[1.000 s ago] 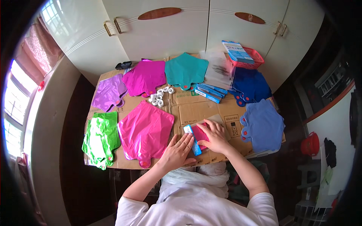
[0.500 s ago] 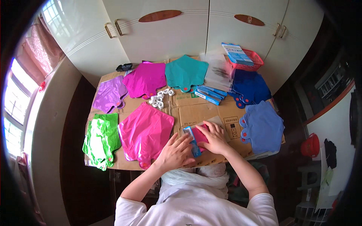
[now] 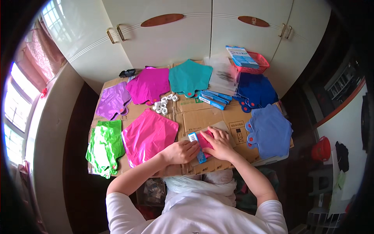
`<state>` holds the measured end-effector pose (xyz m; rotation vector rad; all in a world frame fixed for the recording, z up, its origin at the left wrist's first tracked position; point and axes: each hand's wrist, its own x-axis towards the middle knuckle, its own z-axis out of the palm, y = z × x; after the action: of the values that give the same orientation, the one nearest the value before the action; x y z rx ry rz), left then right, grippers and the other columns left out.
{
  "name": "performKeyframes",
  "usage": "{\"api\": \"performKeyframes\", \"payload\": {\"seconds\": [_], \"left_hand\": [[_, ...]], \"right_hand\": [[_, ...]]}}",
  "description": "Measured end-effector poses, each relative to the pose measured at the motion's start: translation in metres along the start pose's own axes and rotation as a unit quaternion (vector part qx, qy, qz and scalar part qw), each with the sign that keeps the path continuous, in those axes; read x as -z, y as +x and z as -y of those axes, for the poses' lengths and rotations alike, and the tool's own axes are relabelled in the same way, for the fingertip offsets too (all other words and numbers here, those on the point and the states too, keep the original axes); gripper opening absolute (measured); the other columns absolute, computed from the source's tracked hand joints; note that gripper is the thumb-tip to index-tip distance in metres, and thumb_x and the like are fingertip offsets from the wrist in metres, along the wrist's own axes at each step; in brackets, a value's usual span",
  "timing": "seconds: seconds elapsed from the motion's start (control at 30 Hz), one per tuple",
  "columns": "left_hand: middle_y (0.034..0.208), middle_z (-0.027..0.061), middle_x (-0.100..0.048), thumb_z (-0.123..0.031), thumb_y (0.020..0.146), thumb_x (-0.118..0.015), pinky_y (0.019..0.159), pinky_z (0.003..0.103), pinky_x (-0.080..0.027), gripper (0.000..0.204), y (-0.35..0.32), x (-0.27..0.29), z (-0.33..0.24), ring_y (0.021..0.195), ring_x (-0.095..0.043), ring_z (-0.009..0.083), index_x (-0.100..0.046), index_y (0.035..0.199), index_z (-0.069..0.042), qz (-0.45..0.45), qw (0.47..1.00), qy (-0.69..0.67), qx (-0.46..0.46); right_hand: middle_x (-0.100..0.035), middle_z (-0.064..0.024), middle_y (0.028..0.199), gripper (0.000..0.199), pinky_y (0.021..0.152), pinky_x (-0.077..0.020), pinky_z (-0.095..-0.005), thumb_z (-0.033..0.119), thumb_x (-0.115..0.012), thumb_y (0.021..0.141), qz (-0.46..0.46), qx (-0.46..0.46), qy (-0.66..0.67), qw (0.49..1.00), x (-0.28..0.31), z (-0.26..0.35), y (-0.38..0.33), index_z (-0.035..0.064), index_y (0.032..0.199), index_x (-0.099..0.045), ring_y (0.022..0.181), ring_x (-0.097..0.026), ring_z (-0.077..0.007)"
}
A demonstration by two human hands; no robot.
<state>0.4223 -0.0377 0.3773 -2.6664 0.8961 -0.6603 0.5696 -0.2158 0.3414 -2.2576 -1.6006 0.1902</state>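
A strip-shaped blue card (image 3: 193, 137) with a white label lies along the left side of a folded pink foil sheet (image 3: 207, 136) near the table's front edge. My left hand (image 3: 181, 152) is closed, its fingertips bunched on the middle of the card and partly covering it. With fingers spread, my right hand (image 3: 219, 145) presses flat on the pink foil. A clear plastic bag (image 3: 228, 130) shows under and beyond that hand. Left of my hands lies a larger flat pink foil balloon (image 3: 151, 134), its lower edge beside my left forearm.
Several flat foil balloons ring the cardboard (image 3: 187, 113): green (image 3: 105, 144), lilac (image 3: 113, 99), magenta (image 3: 149, 84), teal (image 3: 190, 78), dark blue (image 3: 255, 89), pale blue (image 3: 270, 130). White rings (image 3: 163, 105), blue folded cards (image 3: 214, 99), clear bags (image 3: 221, 74) and a red basket (image 3: 263, 64) stand farther back.
My left hand's spread fingers have drawn together onto the blue card, and its elbow has swung out to the left. My right hand stays on the pink foil.
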Motion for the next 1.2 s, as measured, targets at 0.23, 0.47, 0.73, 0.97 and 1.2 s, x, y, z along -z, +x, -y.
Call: {"api": "performKeyframes", "payload": {"seconds": [0.23,0.47,0.73,0.97,1.2], "left_hand": [[0.096,0.0121,-0.066,-0.017,0.074,-0.059,0.076,0.03,-0.054,0.027,0.004,-0.009,0.014,0.088,-0.066,0.0229,-0.061,0.098,-0.005,-0.031,0.997,-0.032,-0.062],[0.095,0.0129,-0.065,-0.016,0.073,-0.059,0.08,0.034,-0.055,0.027,0.007,-0.01,0.017,0.088,-0.066,0.0246,-0.061,0.097,-0.004,-0.027,0.995,-0.046,-0.084],[0.093,0.0139,-0.066,-0.015,0.072,-0.06,0.077,0.032,-0.056,0.028,0.006,-0.019,0.012,0.088,-0.066,0.0254,-0.062,0.097,-0.003,-0.015,0.996,-0.048,-0.078],[0.094,0.0149,-0.066,-0.015,0.071,-0.059,0.077,0.031,-0.057,0.027,0.009,-0.011,0.01,0.089,-0.067,0.0253,-0.062,0.096,-0.003,0.016,0.996,-0.051,-0.065],[0.095,0.013,-0.066,-0.015,0.072,-0.059,0.078,0.032,-0.056,0.028,0.007,-0.013,0.009,0.089,-0.066,0.0248,-0.063,0.097,-0.003,0.017,0.997,-0.051,-0.063]], "right_hand": [[-0.031,-0.0126,0.144,0.06,0.105,-0.0228,-0.0487,0.04,-0.056,0.087,0.013,-0.006,-0.055,0.998,-0.002,0.002,0.0,0.028,0.142,-0.035,0.133,-0.029,-0.0279],[-0.033,-0.0135,0.143,0.051,0.105,-0.0204,-0.0479,0.038,-0.046,0.092,-0.017,-0.001,-0.085,0.996,-0.009,0.006,-0.001,0.0261,0.141,-0.038,0.133,-0.03,-0.0276],[-0.032,-0.0109,0.145,0.047,0.108,-0.0192,-0.0504,0.038,-0.044,0.094,0.038,0.004,-0.035,0.999,0.008,-0.001,0.005,0.0232,0.139,-0.041,0.136,-0.026,-0.0278],[-0.041,-0.004,0.143,0.048,0.114,-0.0158,-0.049,0.034,-0.043,0.095,-0.057,0.147,-0.062,0.986,0.014,-0.016,0.043,0.0137,0.138,-0.042,0.137,-0.028,-0.0261],[-0.038,-0.0031,0.145,0.056,0.113,-0.0116,-0.0523,0.04,-0.043,0.093,-0.047,0.129,-0.135,0.981,0.006,-0.011,0.037,0.0107,0.14,-0.038,0.139,-0.024,-0.0256]]}}
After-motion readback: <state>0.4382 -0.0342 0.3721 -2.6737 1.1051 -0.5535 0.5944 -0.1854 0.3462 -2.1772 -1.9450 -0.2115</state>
